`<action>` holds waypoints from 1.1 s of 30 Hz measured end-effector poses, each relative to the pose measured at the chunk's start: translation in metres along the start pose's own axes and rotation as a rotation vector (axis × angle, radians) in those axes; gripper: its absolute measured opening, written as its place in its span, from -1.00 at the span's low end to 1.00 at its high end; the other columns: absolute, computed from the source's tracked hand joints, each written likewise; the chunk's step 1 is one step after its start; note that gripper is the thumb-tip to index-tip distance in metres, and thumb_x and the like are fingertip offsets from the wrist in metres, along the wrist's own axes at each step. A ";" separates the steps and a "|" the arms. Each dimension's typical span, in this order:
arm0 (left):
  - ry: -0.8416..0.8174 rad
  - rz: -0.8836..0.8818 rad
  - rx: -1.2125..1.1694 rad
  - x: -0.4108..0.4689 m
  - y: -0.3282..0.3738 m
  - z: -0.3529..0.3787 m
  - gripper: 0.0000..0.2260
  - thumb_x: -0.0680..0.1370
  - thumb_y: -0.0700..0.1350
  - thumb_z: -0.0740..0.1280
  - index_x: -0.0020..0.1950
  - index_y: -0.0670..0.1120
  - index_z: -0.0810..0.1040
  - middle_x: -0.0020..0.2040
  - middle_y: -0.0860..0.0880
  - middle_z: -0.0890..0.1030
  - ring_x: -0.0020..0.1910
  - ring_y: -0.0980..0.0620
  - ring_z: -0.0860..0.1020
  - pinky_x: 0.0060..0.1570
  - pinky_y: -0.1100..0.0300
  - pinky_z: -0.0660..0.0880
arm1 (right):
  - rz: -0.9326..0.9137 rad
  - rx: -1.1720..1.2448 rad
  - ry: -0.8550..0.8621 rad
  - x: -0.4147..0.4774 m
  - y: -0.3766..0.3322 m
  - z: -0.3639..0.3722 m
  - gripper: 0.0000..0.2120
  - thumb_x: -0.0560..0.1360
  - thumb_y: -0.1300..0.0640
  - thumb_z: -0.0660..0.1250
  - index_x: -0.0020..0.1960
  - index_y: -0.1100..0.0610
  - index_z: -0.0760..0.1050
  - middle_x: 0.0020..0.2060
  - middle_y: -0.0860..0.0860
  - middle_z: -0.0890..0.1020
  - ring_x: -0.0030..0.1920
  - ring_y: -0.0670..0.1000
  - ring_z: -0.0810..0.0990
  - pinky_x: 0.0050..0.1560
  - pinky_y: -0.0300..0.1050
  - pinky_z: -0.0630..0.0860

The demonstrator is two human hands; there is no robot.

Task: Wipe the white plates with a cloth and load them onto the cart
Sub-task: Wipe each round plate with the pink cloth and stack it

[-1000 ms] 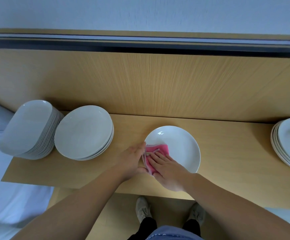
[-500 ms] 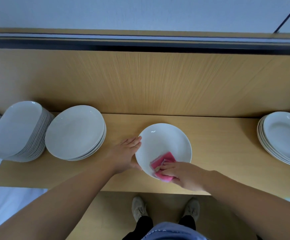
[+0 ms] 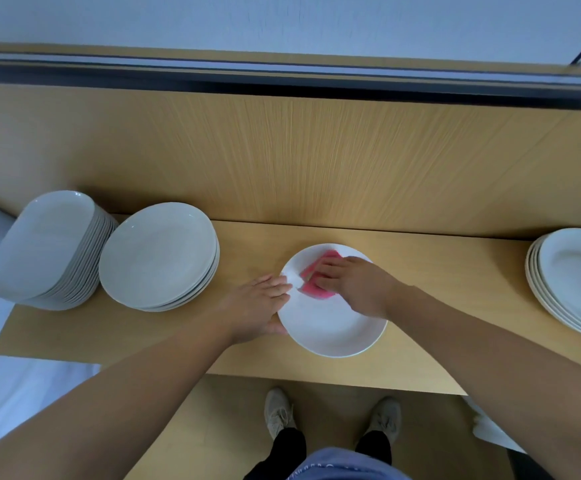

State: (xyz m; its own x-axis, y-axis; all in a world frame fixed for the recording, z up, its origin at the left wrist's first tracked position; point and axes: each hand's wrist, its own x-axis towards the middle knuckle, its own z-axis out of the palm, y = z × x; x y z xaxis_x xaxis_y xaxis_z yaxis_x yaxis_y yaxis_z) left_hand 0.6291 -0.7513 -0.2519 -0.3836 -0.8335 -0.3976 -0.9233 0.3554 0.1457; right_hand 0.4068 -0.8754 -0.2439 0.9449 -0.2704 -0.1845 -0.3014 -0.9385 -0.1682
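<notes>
A single round white plate (image 3: 330,327) lies on the wooden shelf (image 3: 438,306) in front of me. My right hand (image 3: 358,285) lies palm down on a folded pink cloth (image 3: 315,290) and presses it onto the far part of the plate, fingers pointing left. Parts of the cloth show between and under the fingers. My left hand (image 3: 257,303) rests on the plate's left rim, fingers stretched over the edge and thumb along the near side. No cart is in view.
On the shelf's left end are a tall stack of oblong white plates (image 3: 46,244) and a lower stack of round plates (image 3: 159,251). Another plate stack (image 3: 576,278) sits at the right end. A wooden back panel (image 3: 316,161) rises behind. My shoes (image 3: 278,410) stand below the shelf edge.
My right hand has slid the pink cloth from the plate's near edge up to its far part. My left hand has stayed at the left rim.
</notes>
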 end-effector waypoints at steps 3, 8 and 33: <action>-0.061 0.077 0.001 0.002 0.005 0.001 -0.42 0.63 0.18 0.11 0.56 -0.09 0.16 0.58 -0.01 0.09 0.57 0.07 -0.05 0.43 0.24 -0.28 | 0.095 -0.090 -0.298 -0.008 -0.004 0.024 -0.47 0.63 0.03 0.09 0.57 0.02 0.05 0.56 0.06 0.06 0.56 0.18 -0.04 0.51 0.13 0.02; -0.116 0.138 -0.009 0.011 0.016 -0.003 -0.53 0.66 0.08 0.10 0.52 -0.12 0.27 0.57 -0.04 0.15 0.55 0.04 0.07 0.47 0.22 -0.14 | 0.076 -0.094 -0.234 -0.002 -0.001 0.038 -0.44 0.60 -0.06 -0.15 0.58 0.00 -0.09 0.57 0.09 -0.06 0.55 0.24 -0.17 0.47 0.10 -0.34; -0.183 0.113 0.068 0.015 0.021 -0.006 -0.59 0.69 -0.06 0.02 0.55 -0.09 0.20 0.58 -0.02 0.12 0.55 0.02 0.10 0.49 0.16 -0.01 | 0.297 -0.032 -0.443 -0.073 -0.033 0.014 -0.43 0.61 -0.18 -0.09 0.57 0.01 0.01 0.55 0.08 0.10 0.55 0.21 -0.07 0.53 0.13 -0.01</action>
State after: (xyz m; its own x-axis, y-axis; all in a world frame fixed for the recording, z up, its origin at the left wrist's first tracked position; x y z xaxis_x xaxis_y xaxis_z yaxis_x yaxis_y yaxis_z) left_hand 0.6044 -0.7590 -0.2494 -0.4689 -0.6980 -0.5412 -0.8687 0.4753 0.1396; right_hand 0.3460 -0.8217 -0.2386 0.6730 -0.4154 -0.6119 -0.5370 -0.8434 -0.0182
